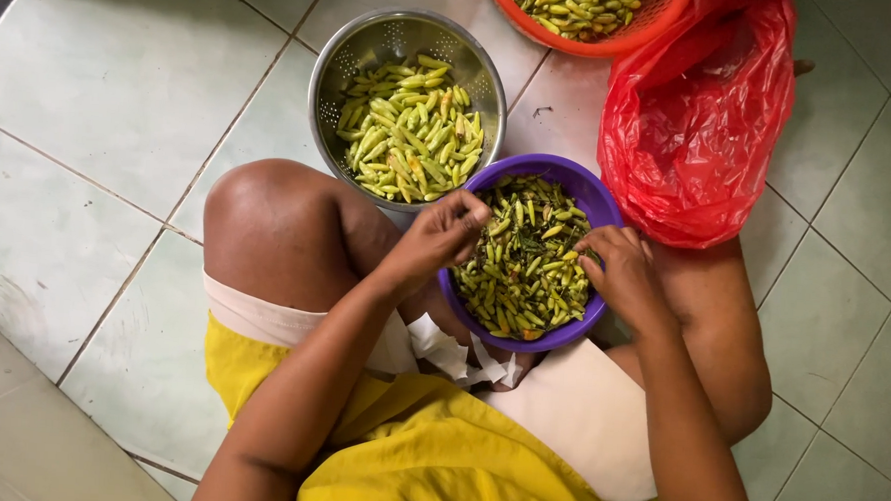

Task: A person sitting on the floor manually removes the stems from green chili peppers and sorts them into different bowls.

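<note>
Two hands, left (436,238) and right (625,278), are being curled around small green chillies (525,264) in the purple bowl (598,199) on the lap, while the steel colander (374,42) is being filled, still half-empty.

Purple bowl (598,199) of green chillies (525,269)

Orange basket (615,42) and red bag (701,121) cut off at top edge

Pretty cramped up front: steel colander (411,41), purple bowl (588,187) and red bag (696,121) sit packed together, but the tiled floor (101,115) on the left is wide open.
</note>
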